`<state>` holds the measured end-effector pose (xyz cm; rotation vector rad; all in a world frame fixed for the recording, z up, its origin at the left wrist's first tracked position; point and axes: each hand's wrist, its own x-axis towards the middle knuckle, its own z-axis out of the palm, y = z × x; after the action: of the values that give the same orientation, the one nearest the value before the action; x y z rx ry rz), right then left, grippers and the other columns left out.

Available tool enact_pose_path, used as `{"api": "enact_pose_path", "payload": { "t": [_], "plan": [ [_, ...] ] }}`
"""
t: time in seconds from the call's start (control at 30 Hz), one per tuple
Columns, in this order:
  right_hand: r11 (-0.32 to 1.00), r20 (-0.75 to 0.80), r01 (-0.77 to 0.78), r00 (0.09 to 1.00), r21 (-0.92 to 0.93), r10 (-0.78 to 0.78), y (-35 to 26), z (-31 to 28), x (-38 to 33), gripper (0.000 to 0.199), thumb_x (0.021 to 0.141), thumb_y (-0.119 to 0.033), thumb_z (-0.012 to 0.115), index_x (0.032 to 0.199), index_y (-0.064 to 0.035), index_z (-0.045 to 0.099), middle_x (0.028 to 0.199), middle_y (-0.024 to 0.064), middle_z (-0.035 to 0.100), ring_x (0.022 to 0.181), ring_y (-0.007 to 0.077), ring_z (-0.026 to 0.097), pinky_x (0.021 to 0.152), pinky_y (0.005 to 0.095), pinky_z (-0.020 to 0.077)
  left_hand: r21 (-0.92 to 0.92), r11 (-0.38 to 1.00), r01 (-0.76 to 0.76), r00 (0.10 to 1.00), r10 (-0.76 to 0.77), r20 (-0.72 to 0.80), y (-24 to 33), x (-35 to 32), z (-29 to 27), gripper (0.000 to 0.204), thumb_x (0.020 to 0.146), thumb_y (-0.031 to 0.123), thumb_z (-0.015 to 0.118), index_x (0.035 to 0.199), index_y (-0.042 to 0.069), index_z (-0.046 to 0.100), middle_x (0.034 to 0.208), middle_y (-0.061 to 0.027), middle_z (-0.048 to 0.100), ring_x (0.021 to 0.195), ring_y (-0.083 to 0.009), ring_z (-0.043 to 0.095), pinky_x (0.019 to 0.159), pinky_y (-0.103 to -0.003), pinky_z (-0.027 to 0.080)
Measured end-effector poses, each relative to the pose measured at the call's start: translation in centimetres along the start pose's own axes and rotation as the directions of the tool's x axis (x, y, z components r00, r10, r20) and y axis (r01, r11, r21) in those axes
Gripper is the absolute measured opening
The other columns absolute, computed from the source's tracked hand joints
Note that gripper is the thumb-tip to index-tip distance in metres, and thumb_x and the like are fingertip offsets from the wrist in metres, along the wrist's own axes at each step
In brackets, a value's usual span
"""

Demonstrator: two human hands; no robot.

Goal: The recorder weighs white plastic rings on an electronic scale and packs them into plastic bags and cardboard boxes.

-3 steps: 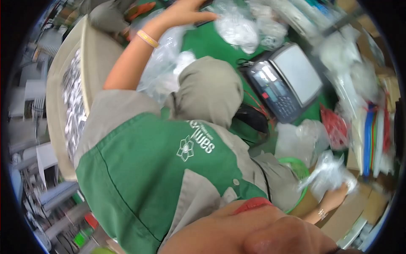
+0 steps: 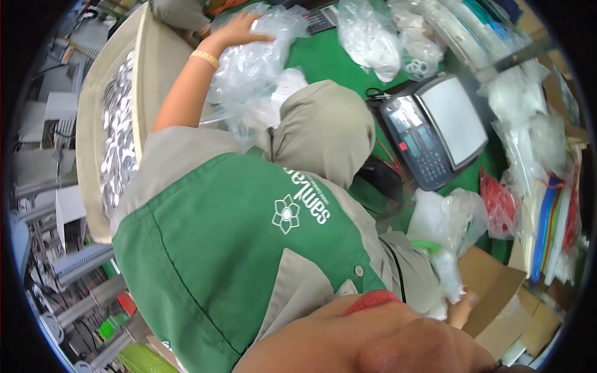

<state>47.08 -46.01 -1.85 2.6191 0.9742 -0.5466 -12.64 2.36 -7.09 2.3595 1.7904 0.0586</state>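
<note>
One left hand [image 2: 239, 30] visible, fingers spread flat, palm pressing on clear plastic bag [image 2: 255, 62] of small white parts; bag crinkled, translucent, lying on green table [image 2: 323, 59] beside beige tray [image 2: 149, 68]; one right hand [image 2: 461, 309] low at right, mostly hidden, seems to pinch second clear bag [image 2: 451, 273] over cardboard box [image 2: 491, 292], grip unclear; one weighing scale [image 2: 435, 130] at centre right; one red bag [image 2: 497, 208] near it.

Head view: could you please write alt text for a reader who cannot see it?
A person in a green and beige vest rests the left hand on a pile of clear plastic bags on a green table; a weighing scale stands nearby.
</note>
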Motion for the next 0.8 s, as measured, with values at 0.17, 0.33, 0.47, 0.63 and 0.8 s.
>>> {"api": "enact_pose_path", "payload": {
  "t": [0.17,0.33,0.47,0.63,0.8],
  "plan": [
    [0.937,-0.254,0.291,0.937,0.193,-0.238,-0.6,1.0,2.6,0.062,0.071,-0.008,0.064,0.127,-0.0067,0.037,0.125,0.0159,0.045,0.114,0.0303,0.044,0.092,0.0367,0.0368,0.238,0.853,0.465,0.787,-0.521,0.331,-10.1,-5.4,12.1,0.123,0.049,0.056,0.074,0.137,0.004,0.007,0.135,-0.0279,0.021,0.127,-0.0405,0.019,0.102,-0.043,0.022],
    [0.862,-0.241,0.451,0.885,0.231,-0.398,-7.8,-3.5,1.0,0.047,0.079,-0.011,0.057,0.123,-0.0033,0.042,0.119,0.0144,0.050,0.107,0.0290,0.049,0.088,0.0345,0.0392,0.200,0.947,0.252,0.826,-0.318,0.466,-8.2,-4.2,11.6,0.037,0.066,0.029,0.066,0.090,0.002,0.063,0.087,-0.0171,0.063,0.078,-0.0257,0.061,0.071,-0.034,0.046],
    [0.717,-0.297,0.620,0.784,0.320,-0.546,-11.6,-4.9,1.6,0.042,0.079,-0.009,0.057,0.118,-0.0019,0.046,0.114,0.0143,0.052,0.103,0.0274,0.051,0.085,0.0332,0.0399,-0.378,0.915,-0.142,0.988,0.108,-0.108,1.7,-1.1,0.2,0.026,0.080,0.027,0.053,0.077,0.002,0.059,0.064,-0.0071,0.059,0.058,-0.0180,0.055,0.056,-0.032,0.043],
    [0.426,-0.355,0.878,0.479,0.219,-0.803,-20.8,-8.2,0.2,0.042,0.074,-0.005,0.060,0.114,-0.0023,0.051,0.115,0.0133,0.053,0.106,0.0247,0.050,0.086,0.0330,0.0391,-0.625,0.481,-0.615,0.764,0.561,-0.320,17.2,-4.0,-10.5,0.022,0.084,0.006,0.049,0.105,0.003,0.047,0.085,-0.0050,0.054,0.071,-0.0156,0.050,0.068,-0.027,0.042],
    [0.089,-0.649,0.958,0.252,0.273,-0.717,-27.3,-10.8,-0.7,0.063,0.068,-0.008,0.065,0.125,-0.0033,0.039,0.134,0.0139,0.032,0.120,0.0259,0.037,0.093,0.0352,0.0348,-0.388,0.248,-0.887,0.288,0.956,-0.047,27.2,-5.4,-14.5,0.018,0.084,0.008,0.047,0.101,0.001,0.049,0.073,-0.0087,0.057,0.065,-0.0221,0.055,0.064,-0.031,0.047]
  ]
}}
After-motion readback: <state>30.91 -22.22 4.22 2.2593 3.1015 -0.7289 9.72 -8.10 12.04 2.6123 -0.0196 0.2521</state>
